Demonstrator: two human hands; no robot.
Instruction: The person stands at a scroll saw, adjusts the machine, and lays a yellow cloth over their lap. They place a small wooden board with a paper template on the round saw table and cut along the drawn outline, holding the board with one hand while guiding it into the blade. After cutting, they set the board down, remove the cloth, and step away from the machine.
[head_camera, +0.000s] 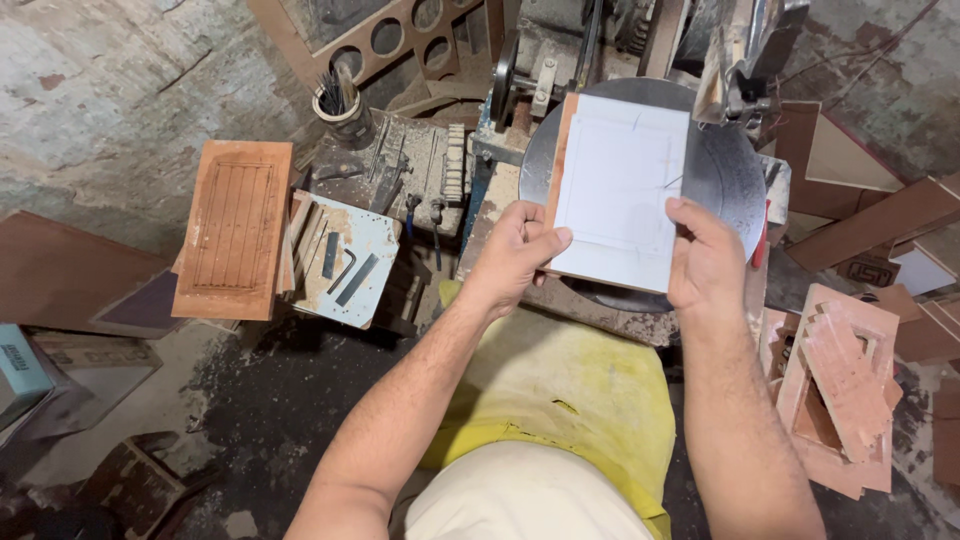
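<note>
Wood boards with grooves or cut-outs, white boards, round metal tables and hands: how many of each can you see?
White-faced board held in both hands: 1
Brown carved boards, one grooved panel and one cut-out frame: 2
Round metal table: 1
Hands, left hand and right hand: 2
Total: 6

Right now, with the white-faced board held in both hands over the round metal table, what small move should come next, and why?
Probably lower the white-faced board flat onto the round metal table. Both the left hand and right hand grip only its near edge, and pencil lines already mark its face, so resting it would steady it.
</note>
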